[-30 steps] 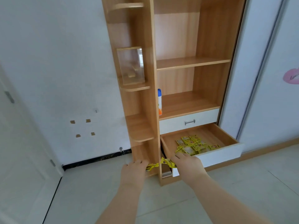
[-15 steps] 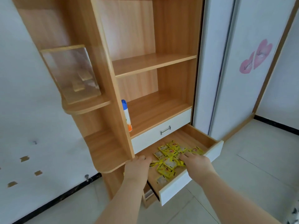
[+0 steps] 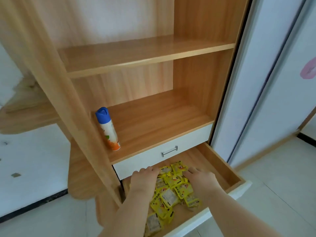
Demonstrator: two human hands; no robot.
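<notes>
1. Wooden bottom drawer (image 3: pixel 220 165) is pulled open w/ yellow sachets (image 3: pixel 171 195) heaped along its left side, back to front edge.
2. L hand (image 3: pixel 144 181) on pile's back-left, fingers bent down; grip can't be told.
3. R hand (image 3: pixel 200 179) lies on pile's back-right, fingers relaxed, grasping nothing.
4. Above: spray can (image 3: pixel 107 129) upright at shelf (image 3: pixel 162 117) left edge.

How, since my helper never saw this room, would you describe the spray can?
Find the wooden cabinet beside the white doors. On its lowest shelf, just above the shut drawer, the can stands at the left end. It alone stands there, with a blue cap and orange base, unlike the yellow packets in the open drawer below.
</notes>
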